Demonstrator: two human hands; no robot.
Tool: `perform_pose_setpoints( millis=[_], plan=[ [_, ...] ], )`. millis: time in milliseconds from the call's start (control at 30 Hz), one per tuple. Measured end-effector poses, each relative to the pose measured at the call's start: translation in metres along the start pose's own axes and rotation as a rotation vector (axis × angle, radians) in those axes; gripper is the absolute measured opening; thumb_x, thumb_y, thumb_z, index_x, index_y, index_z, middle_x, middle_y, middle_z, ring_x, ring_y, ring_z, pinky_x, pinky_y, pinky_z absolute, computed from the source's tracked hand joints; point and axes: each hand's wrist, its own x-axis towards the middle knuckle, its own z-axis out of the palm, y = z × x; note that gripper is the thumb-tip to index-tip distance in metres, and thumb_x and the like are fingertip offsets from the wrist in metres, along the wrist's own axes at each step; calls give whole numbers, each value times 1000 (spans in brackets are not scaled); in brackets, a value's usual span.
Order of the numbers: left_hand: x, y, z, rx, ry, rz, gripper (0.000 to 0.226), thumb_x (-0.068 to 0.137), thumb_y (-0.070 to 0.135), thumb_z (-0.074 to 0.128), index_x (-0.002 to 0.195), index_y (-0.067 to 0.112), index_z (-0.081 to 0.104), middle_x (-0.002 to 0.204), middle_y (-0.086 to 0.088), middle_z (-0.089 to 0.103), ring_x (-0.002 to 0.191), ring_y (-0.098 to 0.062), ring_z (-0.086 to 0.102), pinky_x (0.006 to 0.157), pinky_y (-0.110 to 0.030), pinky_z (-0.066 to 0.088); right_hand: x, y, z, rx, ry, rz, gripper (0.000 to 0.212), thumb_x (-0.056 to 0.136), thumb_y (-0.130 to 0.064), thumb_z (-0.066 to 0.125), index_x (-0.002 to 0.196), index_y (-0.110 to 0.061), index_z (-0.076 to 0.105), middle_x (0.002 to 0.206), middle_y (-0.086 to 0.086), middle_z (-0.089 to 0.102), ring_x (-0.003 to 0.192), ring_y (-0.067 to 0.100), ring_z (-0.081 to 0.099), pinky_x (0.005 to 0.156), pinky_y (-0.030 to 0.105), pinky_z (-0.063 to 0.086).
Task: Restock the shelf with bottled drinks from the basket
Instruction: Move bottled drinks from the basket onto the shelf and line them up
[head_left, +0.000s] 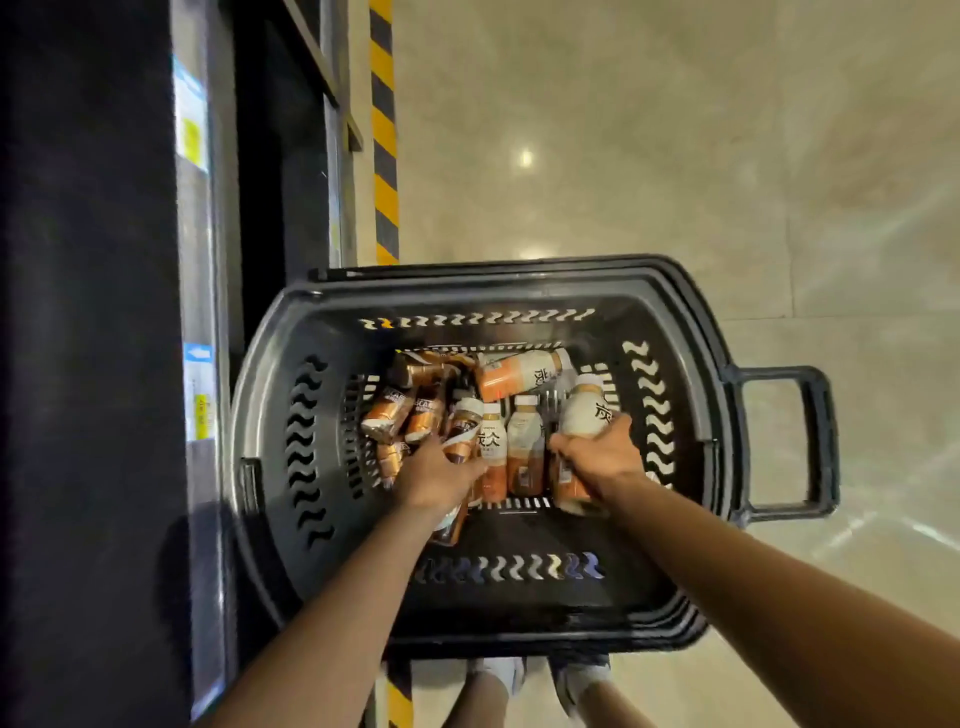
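A dark plastic basket (675, 364) stands on the floor below me and holds several bottled drinks with white and orange labels. My right hand (602, 449) grips a white-topped bottle (584, 410) near the basket's right wall and lifts it slightly. Over the left part of the pile, my left hand (439, 475) holds a brown bottle (462, 423). Two upright bottles (506, 447) stand between the hands. Another bottle (524, 371) lies on its side at the back. Brown packs (395, 408) lie at the left.
The dark shelf unit (104, 312) with price tags (191, 124) on its edge runs along the left. A yellow and black striped strip (384, 130) marks the floor beside it. Beige tiled floor (675, 130) spreads right. The basket's handle (789, 441) sticks out right. My shoes (540, 675) show below.
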Motion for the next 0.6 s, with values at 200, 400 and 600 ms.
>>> perform_pose_setpoints(
  millis=[200,400,600],
  plan=[
    [-196,74,-80,-200,-24,111,63,86,37,72,142,20,48,138,0,57,119,-21,56,97,-25,40,-187,-49,-108,-45,-57,-236,82,73,-28,79,138,-17,31,112,6,64,97,26,62,89,40,52],
    [-393,129,-161,-391,63,236,15,87,32,71,97,31,60,97,9,66,96,-16,64,73,-24,48,-376,-99,-206,-52,15,-437,84,70,-33,78,138,-26,31,111,4,62,92,25,59,81,35,49],
    [-544,149,-209,-544,139,428,19,87,28,72,100,17,64,89,-1,70,82,-17,67,64,-25,50,-524,-112,-281,-8,28,-683,83,75,-31,80,141,-27,30,111,2,59,92,23,62,75,34,50]
  ],
)
